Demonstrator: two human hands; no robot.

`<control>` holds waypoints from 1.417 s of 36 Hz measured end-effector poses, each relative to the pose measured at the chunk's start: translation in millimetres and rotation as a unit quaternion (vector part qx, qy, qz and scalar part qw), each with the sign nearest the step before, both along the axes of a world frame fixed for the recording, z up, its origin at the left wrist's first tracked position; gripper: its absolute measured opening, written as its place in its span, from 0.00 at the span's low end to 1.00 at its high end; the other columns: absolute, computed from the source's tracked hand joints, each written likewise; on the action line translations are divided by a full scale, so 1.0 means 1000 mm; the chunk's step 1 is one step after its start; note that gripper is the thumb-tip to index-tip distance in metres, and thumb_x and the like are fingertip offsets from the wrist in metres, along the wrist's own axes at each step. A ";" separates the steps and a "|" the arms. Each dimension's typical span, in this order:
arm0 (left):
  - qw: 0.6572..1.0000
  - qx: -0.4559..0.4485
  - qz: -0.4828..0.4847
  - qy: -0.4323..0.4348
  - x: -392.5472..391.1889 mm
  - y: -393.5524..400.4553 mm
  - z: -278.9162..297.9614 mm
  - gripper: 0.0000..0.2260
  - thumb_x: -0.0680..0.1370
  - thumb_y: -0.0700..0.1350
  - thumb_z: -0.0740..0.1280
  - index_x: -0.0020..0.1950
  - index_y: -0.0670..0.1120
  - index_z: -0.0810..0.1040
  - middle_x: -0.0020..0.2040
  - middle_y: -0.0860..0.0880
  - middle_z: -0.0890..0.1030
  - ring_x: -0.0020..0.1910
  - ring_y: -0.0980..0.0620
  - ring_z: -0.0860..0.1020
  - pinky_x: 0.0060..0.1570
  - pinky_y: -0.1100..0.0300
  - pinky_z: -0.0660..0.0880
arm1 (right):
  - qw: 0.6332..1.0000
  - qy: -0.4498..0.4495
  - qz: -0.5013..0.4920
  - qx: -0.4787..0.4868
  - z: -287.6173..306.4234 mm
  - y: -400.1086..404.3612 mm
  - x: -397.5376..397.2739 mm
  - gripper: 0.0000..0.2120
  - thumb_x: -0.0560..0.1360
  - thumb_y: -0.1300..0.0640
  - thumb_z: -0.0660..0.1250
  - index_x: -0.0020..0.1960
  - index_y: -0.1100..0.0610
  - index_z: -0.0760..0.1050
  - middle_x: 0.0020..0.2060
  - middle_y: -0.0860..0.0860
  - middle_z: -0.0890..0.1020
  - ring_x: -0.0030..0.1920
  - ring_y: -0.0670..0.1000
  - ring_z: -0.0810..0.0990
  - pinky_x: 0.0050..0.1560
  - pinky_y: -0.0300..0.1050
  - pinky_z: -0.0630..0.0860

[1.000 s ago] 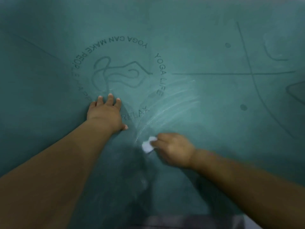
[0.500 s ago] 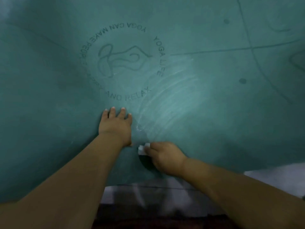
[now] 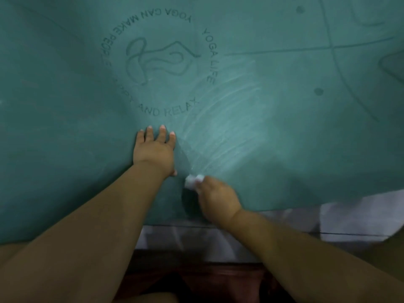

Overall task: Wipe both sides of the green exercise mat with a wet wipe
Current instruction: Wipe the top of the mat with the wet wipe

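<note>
Fingers (image 3: 197, 181) of right hand (image 3: 216, 199) pinch wet wipe (image 3: 192, 181) against green mat (image 3: 284, 132), just below printed logo ring (image 3: 157, 62). Left hand (image 3: 155, 150) flat, fingers spread, beside wipe. Wet streaks (image 3: 225, 123) fan right of ring.

The right hand (image 3: 215, 199) slid the wet wipe (image 3: 193, 181) nearer the mat's edge.

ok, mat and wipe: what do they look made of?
Green exercise mat: probably foam or rubber, matte; the logo and guide lines look pressed into it, and the wiped patch shows pale curved streaks. Wet wipe: white, bunched small in the right hand, probably nonwoven fabric; too blurred to be sure.
</note>
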State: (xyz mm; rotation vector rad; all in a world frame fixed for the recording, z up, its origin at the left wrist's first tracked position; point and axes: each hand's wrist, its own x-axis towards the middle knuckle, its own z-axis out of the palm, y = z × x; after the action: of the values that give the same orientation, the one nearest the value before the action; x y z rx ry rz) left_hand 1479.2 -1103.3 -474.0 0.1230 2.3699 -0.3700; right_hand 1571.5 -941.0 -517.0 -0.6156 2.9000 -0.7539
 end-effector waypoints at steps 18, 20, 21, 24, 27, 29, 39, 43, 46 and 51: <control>0.999 0.025 -0.023 -0.017 0.009 0.001 0.010 0.39 0.75 0.59 0.66 0.78 0.53 0.45 0.78 0.48 0.45 0.76 0.41 0.47 0.73 0.46 0.47 | 0.987 -0.111 -0.111 0.018 0.012 -0.008 0.025 0.13 0.73 0.63 0.63 0.55 0.58 0.80 0.46 0.58 0.82 0.44 0.59 0.82 0.41 0.46 0.78; 0.998 0.015 -0.035 -0.048 0.014 0.001 0.015 0.41 0.74 0.59 0.68 0.78 0.54 0.45 0.78 0.49 0.44 0.76 0.40 0.46 0.73 0.46 0.46 | 0.992 -0.123 0.014 0.033 0.013 -0.017 0.040 0.15 0.66 0.60 0.73 0.53 0.57 0.81 0.41 0.55 0.82 0.36 0.57 0.82 0.29 0.43 0.76; 0.997 0.008 -0.043 -0.062 0.017 0.001 0.018 0.43 0.72 0.59 0.69 0.78 0.55 0.45 0.78 0.49 0.43 0.76 0.40 0.45 0.73 0.46 0.46 | 0.992 -0.114 0.046 0.037 0.012 -0.012 0.041 0.18 0.61 0.59 0.77 0.51 0.56 0.82 0.38 0.54 0.82 0.32 0.56 0.81 0.25 0.41 0.74; 0.995 0.000 -0.053 -0.079 0.025 0.002 0.023 0.44 0.71 0.59 0.71 0.78 0.55 0.46 0.78 0.49 0.43 0.76 0.40 0.44 0.73 0.45 0.45 | 0.989 -0.096 0.078 0.087 0.017 0.024 0.030 0.16 0.57 0.59 0.75 0.45 0.54 0.82 0.33 0.51 0.79 0.28 0.54 0.79 0.23 0.38 0.71; 0.996 0.002 -0.043 -0.073 0.034 0.008 0.022 0.45 0.71 0.59 0.71 0.78 0.55 0.45 0.78 0.48 0.43 0.76 0.40 0.44 0.73 0.44 0.43 | 0.983 -0.104 -0.062 0.137 0.016 0.078 0.015 0.12 0.64 0.64 0.71 0.48 0.59 0.80 0.39 0.58 0.81 0.33 0.60 0.81 0.31 0.48 0.77; 0.997 0.001 -0.039 -0.063 0.040 0.012 0.019 0.46 0.70 0.60 0.71 0.78 0.54 0.44 0.78 0.47 0.43 0.76 0.39 0.43 0.73 0.43 0.42 | 0.962 -0.112 -0.197 0.153 0.018 0.098 0.011 0.13 0.72 0.64 0.65 0.57 0.61 0.77 0.49 0.61 0.79 0.44 0.64 0.80 0.43 0.54 0.76; 0.999 0.037 -0.009 -0.026 0.053 0.017 0.009 0.47 0.71 0.59 0.71 0.77 0.55 0.42 0.78 0.48 0.42 0.76 0.41 0.44 0.74 0.45 0.41 | 0.991 -0.126 -0.009 0.054 0.019 0.014 0.059 0.20 0.58 0.61 0.76 0.50 0.53 0.83 0.38 0.52 0.82 0.32 0.54 0.81 0.25 0.39 0.73; 0.999 0.045 -0.004 -0.021 0.053 0.018 0.008 0.46 0.70 0.59 0.71 0.77 0.55 0.43 0.78 0.48 0.43 0.77 0.41 0.45 0.73 0.45 0.41 | 0.982 -0.141 0.062 0.109 0.026 0.048 0.046 0.15 0.62 0.61 0.74 0.49 0.57 0.80 0.40 0.55 0.80 0.36 0.58 0.81 0.31 0.43 0.75; 0.998 0.055 -0.001 -0.016 0.052 0.019 0.008 0.46 0.70 0.59 0.72 0.78 0.55 0.44 0.78 0.47 0.44 0.76 0.40 0.45 0.73 0.45 0.42 | 0.955 -0.186 -0.134 0.186 0.023 0.102 0.025 0.13 0.77 0.60 0.59 0.60 0.57 0.74 0.56 0.58 0.77 0.55 0.60 0.78 0.53 0.49 0.73; 0.997 0.078 0.011 -0.004 0.052 0.028 0.008 0.45 0.70 0.59 0.72 0.77 0.55 0.48 0.77 0.42 0.47 0.75 0.36 0.47 0.74 0.46 0.47 | 0.878 -0.236 -0.358 0.210 0.035 0.152 -0.001 0.12 0.76 0.62 0.57 0.57 0.62 0.73 0.55 0.62 0.76 0.55 0.63 0.77 0.54 0.50 0.72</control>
State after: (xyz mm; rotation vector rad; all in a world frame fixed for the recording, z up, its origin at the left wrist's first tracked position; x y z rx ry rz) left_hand 1531.5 -1075.4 -466.0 0.1705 2.3884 -0.1728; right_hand 1570.8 -789.0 -481.6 0.6371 2.6258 -0.2203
